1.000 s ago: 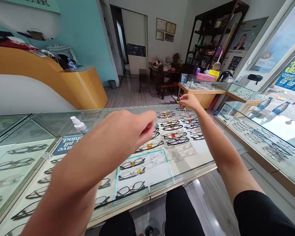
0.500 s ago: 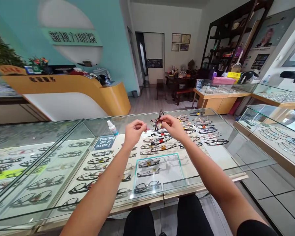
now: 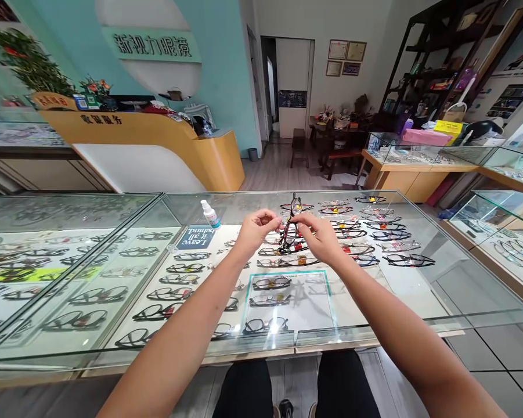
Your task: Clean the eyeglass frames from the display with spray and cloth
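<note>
Above the glass display counter point(image 3: 352, 325), a pair of dark eyeglasses point(image 3: 294, 204) is held upright on end. My right hand point(image 3: 320, 235) pinches it from the right between thumb and fingers. Just left of the glasses is my left hand point(image 3: 258, 228), its thumb and forefinger pressed together at about the same height. Whether those fingertips touch the glasses, or hold anything small, I cannot tell. Beneath both hands, rows of eyeglasses point(image 3: 273, 283) lie under the glass, several with coloured tags.
A white spray bottle point(image 3: 210, 215) stands on the glass left of my hands, near a blue printed card point(image 3: 194, 238). More display cases point(image 3: 505, 232) stand to the right. Beyond the counter are a yellow-and-white reception desk point(image 3: 217, 159) and a dark bench point(image 3: 299, 150).
The view has shifted, so the counter sits differently in the picture. My left hand has come closer to the glasses, which stay in my right hand.
</note>
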{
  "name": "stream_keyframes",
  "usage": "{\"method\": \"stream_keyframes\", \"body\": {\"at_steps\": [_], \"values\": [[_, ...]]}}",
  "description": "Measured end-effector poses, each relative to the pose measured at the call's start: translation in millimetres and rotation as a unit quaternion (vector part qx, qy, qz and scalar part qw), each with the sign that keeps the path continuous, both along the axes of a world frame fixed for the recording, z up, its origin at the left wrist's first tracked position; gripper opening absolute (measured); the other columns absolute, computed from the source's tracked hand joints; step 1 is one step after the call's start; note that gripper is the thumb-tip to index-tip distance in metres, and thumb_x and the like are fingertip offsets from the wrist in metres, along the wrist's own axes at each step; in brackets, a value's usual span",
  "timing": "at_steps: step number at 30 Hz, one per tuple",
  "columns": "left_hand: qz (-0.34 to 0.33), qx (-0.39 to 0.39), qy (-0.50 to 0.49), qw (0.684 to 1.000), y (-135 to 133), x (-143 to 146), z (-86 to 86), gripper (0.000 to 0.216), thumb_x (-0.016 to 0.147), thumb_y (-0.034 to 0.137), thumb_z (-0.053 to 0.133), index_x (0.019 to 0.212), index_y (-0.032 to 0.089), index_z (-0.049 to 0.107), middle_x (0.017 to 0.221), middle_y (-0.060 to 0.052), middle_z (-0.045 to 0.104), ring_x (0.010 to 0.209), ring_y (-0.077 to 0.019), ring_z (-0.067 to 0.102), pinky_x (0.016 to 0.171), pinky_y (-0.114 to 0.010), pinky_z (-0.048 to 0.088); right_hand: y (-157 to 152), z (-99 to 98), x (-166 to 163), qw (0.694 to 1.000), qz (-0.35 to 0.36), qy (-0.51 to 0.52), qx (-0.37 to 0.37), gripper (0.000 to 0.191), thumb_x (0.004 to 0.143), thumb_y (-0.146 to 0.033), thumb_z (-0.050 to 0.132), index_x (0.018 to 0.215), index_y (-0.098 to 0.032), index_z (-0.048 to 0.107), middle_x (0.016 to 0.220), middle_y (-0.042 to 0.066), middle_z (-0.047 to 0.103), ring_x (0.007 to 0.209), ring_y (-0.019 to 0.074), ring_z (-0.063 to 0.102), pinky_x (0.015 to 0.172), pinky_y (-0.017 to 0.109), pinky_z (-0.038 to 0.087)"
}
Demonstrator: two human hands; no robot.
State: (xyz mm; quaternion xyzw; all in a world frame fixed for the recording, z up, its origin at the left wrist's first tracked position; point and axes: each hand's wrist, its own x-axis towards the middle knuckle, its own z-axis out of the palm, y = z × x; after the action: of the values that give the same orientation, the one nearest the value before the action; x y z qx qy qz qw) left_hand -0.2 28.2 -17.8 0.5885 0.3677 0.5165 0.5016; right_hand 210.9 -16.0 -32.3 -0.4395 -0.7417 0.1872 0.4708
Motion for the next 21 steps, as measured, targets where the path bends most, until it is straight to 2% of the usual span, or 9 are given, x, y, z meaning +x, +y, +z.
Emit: {"method": "stream_keyframes", "body": {"at_steps": [5, 9, 12, 17, 21], "values": [[-0.018, 0.009, 0.005, 1.000, 2, 1, -4.4, 0.055, 0.056, 0.057, 0.106, 0.071, 0.019, 0.069, 0.069, -0.001, 0.068, 0.069, -0.0155, 0.061, 0.071, -0.030, 0.050, 0, -0.8, 0, 1.000, 0.008, 0.024, -0.005, 0.025, 0.106, -0.035, 0.054, 0.110, -0.028, 0.078, 0.099, 0.004, 0.082, 0.085, 0.0236, 0.076, 0.078, 0.037, 0.055], [-0.046, 0.023, 0.044, 0.998, 2, 0, -8.0, 0.053, 0.069, 0.064, 0.099, 0.077, 0.019, 0.072, 0.074, 0.000, 0.066, 0.072, -0.0147, 0.055, 0.072, -0.030, 0.046, 0, -0.2, 0, 0.999, 0.013, 0.032, 0.002, 0.024, 0.106, -0.035, 0.054, 0.111, -0.027, 0.077, 0.102, 0.005, 0.082, 0.087, 0.0228, 0.077, 0.076, 0.036, 0.054], [-0.077, 0.000, 0.049, 0.996, 2, -1, -10.8, 0.054, 0.075, 0.069, 0.093, 0.081, 0.019, 0.075, 0.078, -0.001, 0.066, 0.075, -0.0156, 0.056, 0.073, -0.030, 0.046, -1, 1.6, 1, 1.000, 0.002, 0.002, 0.016, 0.024, 0.106, -0.035, 0.055, 0.113, -0.028, 0.077, 0.107, 0.005, 0.083, 0.088, 0.0233, 0.076, 0.077, 0.036, 0.054], [-0.119, -0.063, 0.039, 0.990, 3, 0, -13.3, 0.057, 0.066, 0.067, 0.100, 0.084, 0.018, 0.077, 0.081, -0.001, 0.068, 0.076, -0.0157, 0.059, 0.073, -0.030, 0.047, -5, 5.4, 2, 0.999, 0.010, -0.037, 0.024, 0.024, 0.106, -0.034, 0.054, 0.116, -0.028, 0.076, 0.112, 0.006, 0.084, 0.093, 0.0245, 0.076, 0.078, 0.037, 0.053], [-0.114, -0.061, 0.023, 0.991, 2, 2, -12.7, 0.061, 0.062, 0.069, 0.102, 0.084, 0.017, 0.078, 0.079, -0.001, 0.068, 0.074, -0.0148, 0.058, 0.073, -0.030, 0.047, -6, 7.5, 0, 0.999, 0.035, -0.010, 0.024, 0.021, 0.105, -0.033, 0.056, 0.114, -0.028, 0.074, 0.116, 0.006, 0.083, 0.095, 0.0233, 0.075, 0.080, 0.037, 0.053]]}}
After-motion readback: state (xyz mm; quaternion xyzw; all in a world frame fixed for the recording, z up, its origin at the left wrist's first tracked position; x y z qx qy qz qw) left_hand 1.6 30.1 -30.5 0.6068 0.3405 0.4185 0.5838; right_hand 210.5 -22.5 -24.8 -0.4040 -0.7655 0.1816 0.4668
